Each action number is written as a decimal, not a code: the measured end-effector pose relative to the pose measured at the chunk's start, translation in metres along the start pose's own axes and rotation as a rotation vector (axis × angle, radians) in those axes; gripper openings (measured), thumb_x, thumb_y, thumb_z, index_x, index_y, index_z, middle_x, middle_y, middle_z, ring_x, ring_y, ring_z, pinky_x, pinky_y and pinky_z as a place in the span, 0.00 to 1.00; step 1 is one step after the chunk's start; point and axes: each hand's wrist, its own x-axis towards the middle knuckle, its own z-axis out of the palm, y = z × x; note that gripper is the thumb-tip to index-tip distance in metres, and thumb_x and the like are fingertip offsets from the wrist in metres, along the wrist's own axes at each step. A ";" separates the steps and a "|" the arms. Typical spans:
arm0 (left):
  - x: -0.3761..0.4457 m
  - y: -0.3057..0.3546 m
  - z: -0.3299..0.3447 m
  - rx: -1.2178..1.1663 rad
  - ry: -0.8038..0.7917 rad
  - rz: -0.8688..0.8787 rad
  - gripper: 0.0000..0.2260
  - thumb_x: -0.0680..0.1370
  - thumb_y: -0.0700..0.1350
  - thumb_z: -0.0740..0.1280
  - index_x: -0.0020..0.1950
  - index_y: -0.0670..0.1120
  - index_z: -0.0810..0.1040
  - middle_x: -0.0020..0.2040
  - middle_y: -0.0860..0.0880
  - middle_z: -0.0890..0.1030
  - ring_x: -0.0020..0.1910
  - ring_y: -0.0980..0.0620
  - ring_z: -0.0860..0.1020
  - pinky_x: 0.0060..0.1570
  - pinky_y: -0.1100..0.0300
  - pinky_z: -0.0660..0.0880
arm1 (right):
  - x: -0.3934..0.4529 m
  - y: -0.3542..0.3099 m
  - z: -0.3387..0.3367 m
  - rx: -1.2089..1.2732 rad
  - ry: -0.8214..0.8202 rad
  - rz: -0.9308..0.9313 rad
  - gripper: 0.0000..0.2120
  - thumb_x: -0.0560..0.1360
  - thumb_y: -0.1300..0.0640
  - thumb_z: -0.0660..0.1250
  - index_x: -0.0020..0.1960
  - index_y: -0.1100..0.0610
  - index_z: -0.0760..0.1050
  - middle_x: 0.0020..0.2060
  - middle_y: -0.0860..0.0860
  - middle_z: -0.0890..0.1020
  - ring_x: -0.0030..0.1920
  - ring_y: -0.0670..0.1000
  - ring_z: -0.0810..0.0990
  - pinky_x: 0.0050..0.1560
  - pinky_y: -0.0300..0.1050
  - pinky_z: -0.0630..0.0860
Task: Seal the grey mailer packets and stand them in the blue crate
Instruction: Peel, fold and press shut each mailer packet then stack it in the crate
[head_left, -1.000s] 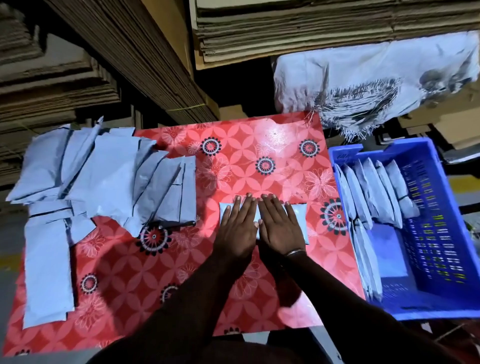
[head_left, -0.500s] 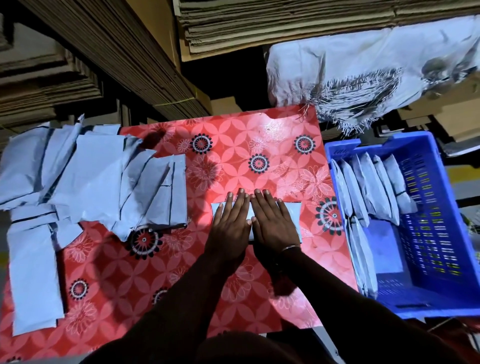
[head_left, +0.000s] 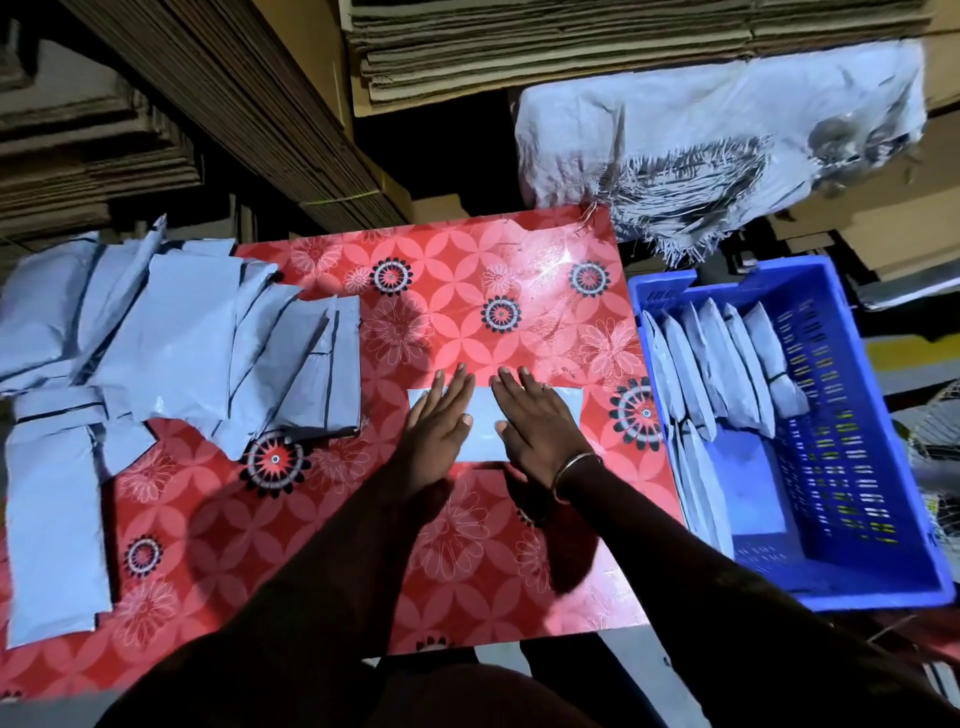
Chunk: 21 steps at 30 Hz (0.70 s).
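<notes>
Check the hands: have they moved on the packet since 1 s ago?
Yes. The left hand and right hand lay side by side; now they sit apart toward the packet's ends, baring its middle.

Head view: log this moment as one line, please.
step: sealing | left hand: flat on packet | right hand: flat on packet | crate: packets standing
</notes>
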 end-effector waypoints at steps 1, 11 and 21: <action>-0.003 -0.004 0.001 0.016 0.017 0.004 0.26 0.85 0.57 0.48 0.84 0.56 0.55 0.83 0.60 0.51 0.83 0.57 0.44 0.80 0.50 0.46 | -0.006 0.006 -0.001 -0.009 0.010 0.018 0.29 0.85 0.45 0.50 0.83 0.47 0.46 0.82 0.44 0.47 0.81 0.48 0.39 0.78 0.51 0.43; -0.026 0.003 0.004 0.138 0.085 -0.008 0.29 0.83 0.51 0.61 0.83 0.47 0.58 0.83 0.50 0.58 0.83 0.47 0.52 0.78 0.48 0.52 | -0.043 0.049 -0.039 -0.185 -0.085 0.118 0.38 0.76 0.42 0.54 0.83 0.53 0.48 0.82 0.53 0.52 0.81 0.58 0.51 0.77 0.61 0.56; -0.026 0.036 -0.029 0.333 0.051 0.033 0.31 0.64 0.55 0.81 0.64 0.48 0.78 0.54 0.48 0.78 0.56 0.41 0.77 0.61 0.45 0.68 | -0.030 0.003 -0.060 -0.424 0.007 -0.041 0.33 0.59 0.51 0.77 0.63 0.57 0.77 0.49 0.57 0.79 0.47 0.63 0.76 0.46 0.55 0.75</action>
